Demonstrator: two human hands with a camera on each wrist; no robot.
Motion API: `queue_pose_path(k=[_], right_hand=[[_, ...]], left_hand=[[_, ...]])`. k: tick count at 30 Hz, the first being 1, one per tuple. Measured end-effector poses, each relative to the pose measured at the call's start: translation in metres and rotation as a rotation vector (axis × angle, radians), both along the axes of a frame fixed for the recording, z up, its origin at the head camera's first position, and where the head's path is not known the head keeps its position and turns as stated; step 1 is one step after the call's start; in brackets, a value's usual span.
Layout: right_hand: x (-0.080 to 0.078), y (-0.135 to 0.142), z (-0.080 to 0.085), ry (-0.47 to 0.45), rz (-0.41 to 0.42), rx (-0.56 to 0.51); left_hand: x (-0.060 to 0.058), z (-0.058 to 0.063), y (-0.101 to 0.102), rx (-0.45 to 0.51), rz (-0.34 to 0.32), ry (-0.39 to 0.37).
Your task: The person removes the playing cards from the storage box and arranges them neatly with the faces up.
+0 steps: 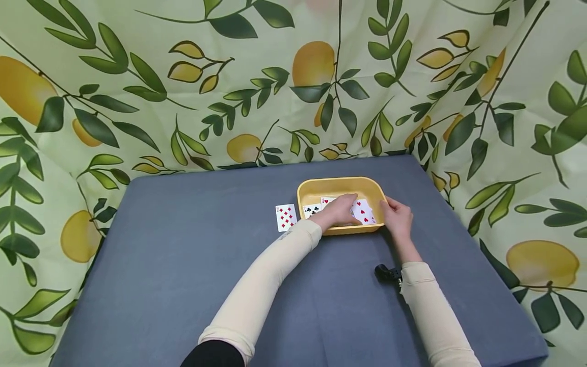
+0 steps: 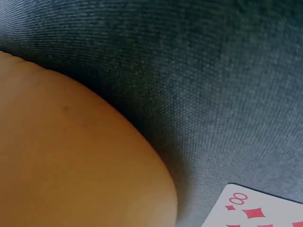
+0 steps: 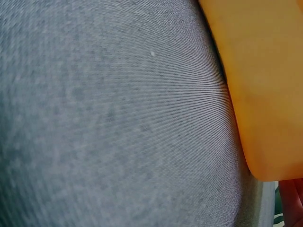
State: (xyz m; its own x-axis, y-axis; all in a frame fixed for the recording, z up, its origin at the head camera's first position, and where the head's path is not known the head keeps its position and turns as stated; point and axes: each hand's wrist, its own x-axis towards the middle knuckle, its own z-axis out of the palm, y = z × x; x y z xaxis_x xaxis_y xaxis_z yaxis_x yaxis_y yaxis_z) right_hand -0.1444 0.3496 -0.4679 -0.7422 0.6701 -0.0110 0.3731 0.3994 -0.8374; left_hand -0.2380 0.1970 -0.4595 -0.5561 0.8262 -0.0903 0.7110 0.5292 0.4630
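A yellow plastic bin (image 1: 341, 182) stands near the back right of the table, with several playing cards face up in it. My left hand (image 1: 340, 210) reaches over the near rim into the bin. Its thumb and fingers are spread around a hearts card (image 1: 364, 212), gripping it at the edges; part of the grip is hidden. A clubs card (image 1: 312, 210) lies in the bin to the left of that hand. My right hand (image 1: 398, 216) holds the bin's right end by the rim. On the table just left of the bin lies an eight of diamonds (image 1: 286, 217).
A blue-grey cloth covers the table (image 1: 206, 255). A black wrist strap device (image 1: 387, 273) sits at the right wrist. Behind and on both sides hangs a leaf-and-fruit patterned curtain (image 1: 275, 92). The table's right edge runs close to the right hand.
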Motion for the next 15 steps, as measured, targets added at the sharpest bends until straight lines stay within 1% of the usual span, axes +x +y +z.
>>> queue_pose_path(k=[2,5,9,15], right_hand=[[-0.0001,0.0001,-0.001,-0.006,0.002,0.0],[-0.0005,0.0004,-0.0012,-0.014,0.004,0.005],[-0.0012,0.0008,-0.0015,-0.015,0.001,0.015],[-0.0012,0.001,-0.0016,-0.021,-0.002,0.006]], left_hand=[[-0.0009,-0.004,0.0014,-0.002,0.004,0.002],[-0.001,-0.0066,0.0042,-0.009,0.004,0.024],[0.0007,-0.0054,0.0062,-0.02,0.007,0.042],[0.0024,-0.0022,0.0045,-0.012,0.008,0.016]])
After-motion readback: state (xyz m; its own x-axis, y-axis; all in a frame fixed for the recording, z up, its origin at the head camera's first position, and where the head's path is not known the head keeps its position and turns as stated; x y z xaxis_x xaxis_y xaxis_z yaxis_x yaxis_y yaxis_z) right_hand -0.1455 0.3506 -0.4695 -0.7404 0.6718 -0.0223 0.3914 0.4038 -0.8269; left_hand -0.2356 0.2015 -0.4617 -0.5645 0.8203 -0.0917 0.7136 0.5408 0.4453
